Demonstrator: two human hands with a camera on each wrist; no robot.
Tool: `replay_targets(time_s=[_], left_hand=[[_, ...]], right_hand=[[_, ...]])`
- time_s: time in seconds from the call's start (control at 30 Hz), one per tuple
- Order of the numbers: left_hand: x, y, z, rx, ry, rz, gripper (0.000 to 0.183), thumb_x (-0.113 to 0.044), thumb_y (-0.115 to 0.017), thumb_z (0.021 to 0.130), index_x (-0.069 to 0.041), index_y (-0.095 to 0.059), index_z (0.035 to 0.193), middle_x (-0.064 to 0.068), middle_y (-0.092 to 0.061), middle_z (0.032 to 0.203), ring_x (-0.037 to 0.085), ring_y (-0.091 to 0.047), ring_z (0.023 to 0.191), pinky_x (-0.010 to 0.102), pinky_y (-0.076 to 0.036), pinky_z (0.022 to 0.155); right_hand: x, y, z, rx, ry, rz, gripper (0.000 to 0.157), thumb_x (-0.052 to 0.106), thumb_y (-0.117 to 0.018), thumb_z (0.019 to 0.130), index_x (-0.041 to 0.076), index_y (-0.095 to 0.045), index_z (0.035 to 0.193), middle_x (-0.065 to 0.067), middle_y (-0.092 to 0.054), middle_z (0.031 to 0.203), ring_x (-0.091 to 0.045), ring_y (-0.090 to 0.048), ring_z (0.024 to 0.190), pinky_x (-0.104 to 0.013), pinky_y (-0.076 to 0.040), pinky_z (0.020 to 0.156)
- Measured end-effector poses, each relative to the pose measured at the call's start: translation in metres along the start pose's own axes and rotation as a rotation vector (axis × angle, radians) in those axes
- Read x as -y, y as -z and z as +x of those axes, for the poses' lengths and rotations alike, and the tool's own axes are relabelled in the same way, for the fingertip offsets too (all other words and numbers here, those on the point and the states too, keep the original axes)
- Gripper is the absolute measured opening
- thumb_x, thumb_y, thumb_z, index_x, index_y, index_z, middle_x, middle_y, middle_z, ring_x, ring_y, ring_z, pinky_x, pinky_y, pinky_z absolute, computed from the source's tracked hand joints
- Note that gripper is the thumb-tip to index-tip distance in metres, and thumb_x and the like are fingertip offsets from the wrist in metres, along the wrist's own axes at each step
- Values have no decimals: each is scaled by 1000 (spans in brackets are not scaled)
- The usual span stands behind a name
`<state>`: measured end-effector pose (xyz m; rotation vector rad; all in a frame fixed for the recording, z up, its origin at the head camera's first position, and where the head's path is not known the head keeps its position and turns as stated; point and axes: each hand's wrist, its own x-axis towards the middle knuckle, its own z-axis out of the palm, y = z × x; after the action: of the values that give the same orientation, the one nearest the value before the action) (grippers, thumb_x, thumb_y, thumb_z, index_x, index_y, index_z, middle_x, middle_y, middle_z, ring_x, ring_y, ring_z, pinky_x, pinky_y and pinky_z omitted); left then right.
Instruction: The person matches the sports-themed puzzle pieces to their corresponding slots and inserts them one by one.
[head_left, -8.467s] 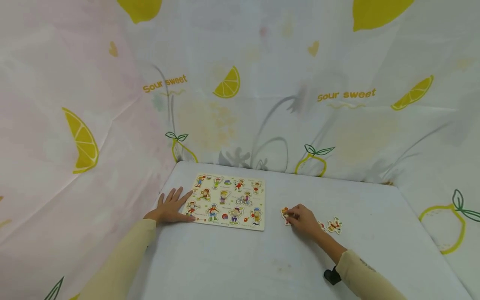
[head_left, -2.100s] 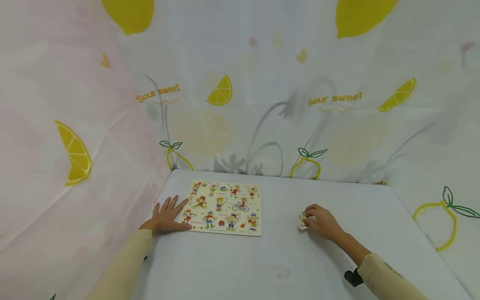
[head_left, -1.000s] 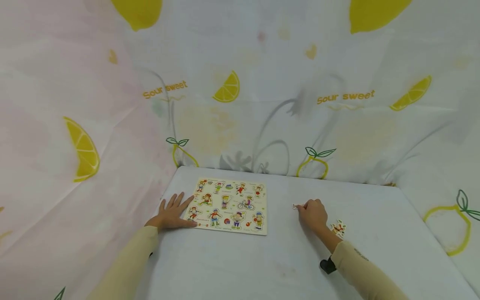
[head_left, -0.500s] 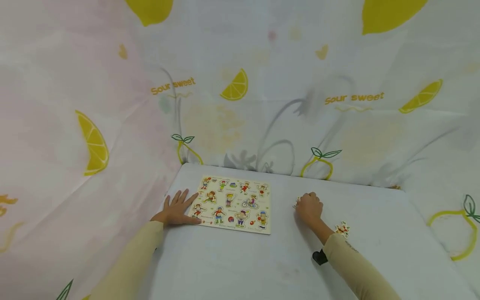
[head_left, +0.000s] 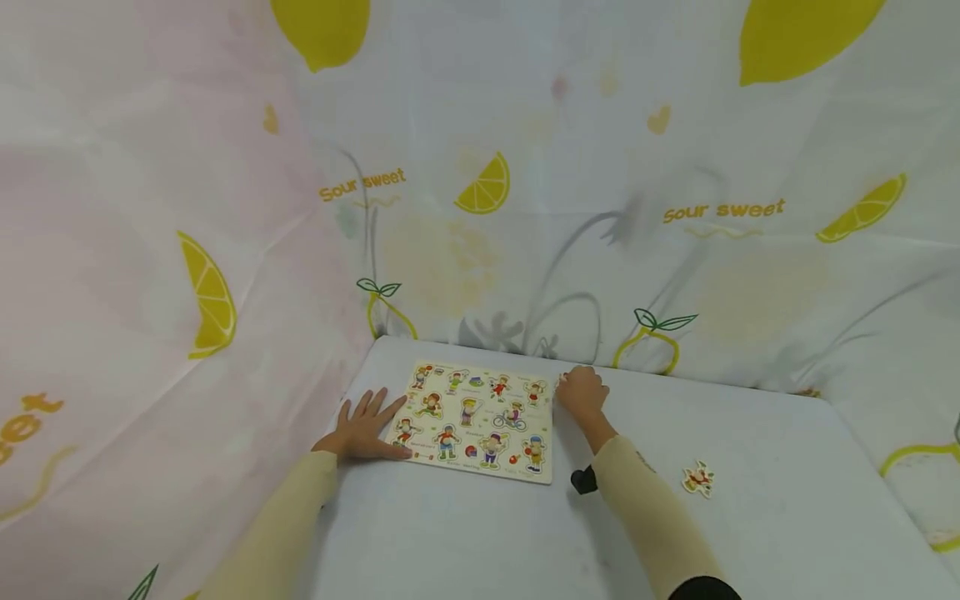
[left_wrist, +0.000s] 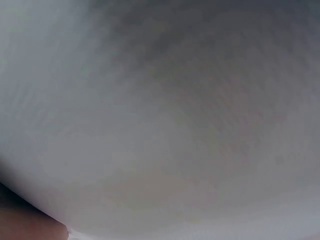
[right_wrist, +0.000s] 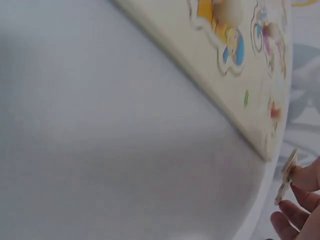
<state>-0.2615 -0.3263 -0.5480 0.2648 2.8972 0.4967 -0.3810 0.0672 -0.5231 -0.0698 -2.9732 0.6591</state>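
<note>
A cream wooden peg-style puzzle board (head_left: 542,417) with several sports figures lies on the white table. My left hand (head_left: 366,429) rests with spread, straight fingers at the board's left edge, its thumb on the lower left corner. Just off the board's upper right corner, my right hand (head_left: 582,392) pinches a thin puzzle piece (right_wrist: 286,175) between thumb and finger. That piece is seen nearly edge-on in the right wrist view, so its picture is hidden. Farther right, a loose figure-shaped puzzle piece (head_left: 698,479) lies flat on the table.
White cloth covers the table (head_left: 450,542). Behind and to the left rise fabric walls (head_left: 465,100) printed with lemons and lettering. The left wrist view shows mostly blurred white surface.
My right hand first handled pieces to the right of the board; it has since carried one leftward and back to the board's upper right corner. The left hand keeps its place.
</note>
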Motion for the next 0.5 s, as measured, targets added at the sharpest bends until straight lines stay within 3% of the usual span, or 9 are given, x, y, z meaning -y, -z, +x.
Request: replay_targets(time_s=[0.17,0.37,0.5], left_hand=[[0,-2,-3,-3,3,34,111,-78,-64,73,-22,-21,159,22,-6,165,49,-3,150,72,2,113],[-1,-4,-5,-7,25,7,111,-75,-69,72,-22,-23,158,22,-7,165,49,-3,150,72,3,113],[0,-3,-1,-22,25,1,113,-78,-67,70,-24,-22,159,20,-5,166,47,-1,151,70,6,114]], right_hand=[[46,-20,0,28,65,-26,16,13,-58,90,0,-68,90,-19,-68,102,-40,-62,101,-58,-45,93],[104,-45,-11,75,223,15,16,15,-57,96,5,-70,92,-14,-66,105,-36,-62,99,-54,-47,92],[130,-59,-17,137,288,62,28,17,-57,98,10,-63,72,-9,-62,92,-30,-61,86,-51,-48,87]])
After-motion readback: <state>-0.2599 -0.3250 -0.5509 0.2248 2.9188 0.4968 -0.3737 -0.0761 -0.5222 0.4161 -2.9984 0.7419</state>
